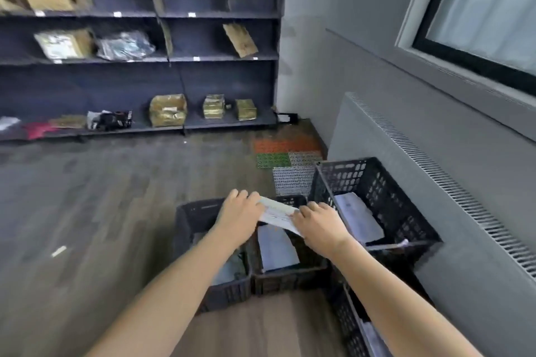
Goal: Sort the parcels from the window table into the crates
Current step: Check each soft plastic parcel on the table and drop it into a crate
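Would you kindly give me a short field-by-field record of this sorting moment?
held item: flat white paper parcel, tilted, above the crates
left hand: grips the parcel's left end
right hand: grips its right end
middle black plastic crate: holds a grey flat parcel
right black perforated crate: holds a pale grey parcel
left black crate: contents unclear
background: dark shelving unit with cardboard boxes

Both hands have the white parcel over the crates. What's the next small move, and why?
Probably lower the parcel and let go. Left hand and right hand grip its ends directly above the middle crate, which already holds a grey parcel. Its label is too blurred to confirm.
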Demonstrator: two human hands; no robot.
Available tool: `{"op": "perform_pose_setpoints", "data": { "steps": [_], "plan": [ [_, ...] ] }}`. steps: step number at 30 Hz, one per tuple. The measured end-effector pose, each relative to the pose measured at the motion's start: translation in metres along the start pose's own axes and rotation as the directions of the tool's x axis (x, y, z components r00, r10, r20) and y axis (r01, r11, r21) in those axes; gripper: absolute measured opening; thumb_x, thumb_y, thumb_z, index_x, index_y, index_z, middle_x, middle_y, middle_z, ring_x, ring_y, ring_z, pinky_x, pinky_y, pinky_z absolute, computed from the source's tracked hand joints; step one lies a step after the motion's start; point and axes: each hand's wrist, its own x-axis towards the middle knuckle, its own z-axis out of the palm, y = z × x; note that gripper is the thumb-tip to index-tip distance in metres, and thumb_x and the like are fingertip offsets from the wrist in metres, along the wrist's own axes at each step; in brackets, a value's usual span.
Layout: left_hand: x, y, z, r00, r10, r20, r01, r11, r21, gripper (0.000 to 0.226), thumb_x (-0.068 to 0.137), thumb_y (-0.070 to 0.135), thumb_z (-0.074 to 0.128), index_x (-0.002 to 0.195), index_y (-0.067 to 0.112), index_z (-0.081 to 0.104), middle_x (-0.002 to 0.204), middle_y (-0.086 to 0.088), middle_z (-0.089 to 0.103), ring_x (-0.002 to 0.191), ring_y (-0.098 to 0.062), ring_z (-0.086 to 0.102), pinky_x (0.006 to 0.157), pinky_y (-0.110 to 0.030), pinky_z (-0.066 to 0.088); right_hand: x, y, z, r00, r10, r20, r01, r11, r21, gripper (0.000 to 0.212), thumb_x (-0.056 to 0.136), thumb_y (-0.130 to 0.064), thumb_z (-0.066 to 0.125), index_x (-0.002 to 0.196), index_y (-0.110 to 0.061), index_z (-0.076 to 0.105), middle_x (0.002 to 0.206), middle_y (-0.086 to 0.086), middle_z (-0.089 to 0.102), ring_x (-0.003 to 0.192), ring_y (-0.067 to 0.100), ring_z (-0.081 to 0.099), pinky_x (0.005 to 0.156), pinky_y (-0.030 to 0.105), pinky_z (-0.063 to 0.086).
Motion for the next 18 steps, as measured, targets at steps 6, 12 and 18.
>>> {"op": "perform_pose_setpoints", "data": {
  "steps": [6, 12, 18],
  "plan": [
    [-0.024, -0.111, 0.048, 0.975, -0.205, 0.090, 0.207, 0.978, -0.010, 0.039, 0.027, 0.016, 0.087, 0.060, 0.017, 0.067, 0.056, 0.001, 0.060, 0.050, -0.020, 0.059, 0.052, -0.022, 0.043, 0.114, -0.074, 0.015, 0.988, -0.156, 0.018, 0.156, 0.987, 0.027, 0.036, 0.045, -0.023, 0.083, 0.077, -0.015, 0.069, 0.061, -0.002, 0.060, 0.054, 0.020, 0.056, 0.048, 0.025, 0.040],
    [-0.019, -0.133, 0.108, 0.888, -0.222, 0.402, 0.268, 0.962, -0.060, 0.030, 0.066, 0.015, 0.076, 0.094, 0.015, 0.066, 0.091, -0.004, 0.067, 0.085, -0.023, 0.065, 0.080, -0.030, 0.043, 0.183, -0.105, 0.051, 0.967, -0.213, 0.137, 0.187, 0.966, 0.177, 0.046, 0.072, -0.014, 0.070, 0.116, -0.006, 0.059, 0.098, 0.008, 0.064, 0.093, 0.027, 0.059, 0.078, 0.033, 0.046],
    [0.020, -0.138, 0.207, 0.803, -0.212, 0.557, 0.323, 0.940, -0.110, 0.042, 0.087, 0.003, 0.049, 0.127, 0.013, 0.049, 0.126, -0.005, 0.056, 0.115, -0.027, 0.054, 0.094, -0.032, 0.034, 0.249, -0.108, 0.134, 0.890, -0.313, 0.330, 0.251, 0.943, 0.217, 0.053, 0.079, -0.004, 0.061, 0.130, -0.005, 0.048, 0.120, 0.011, 0.059, 0.109, 0.030, 0.054, 0.091, 0.035, 0.042]
  ]
}}
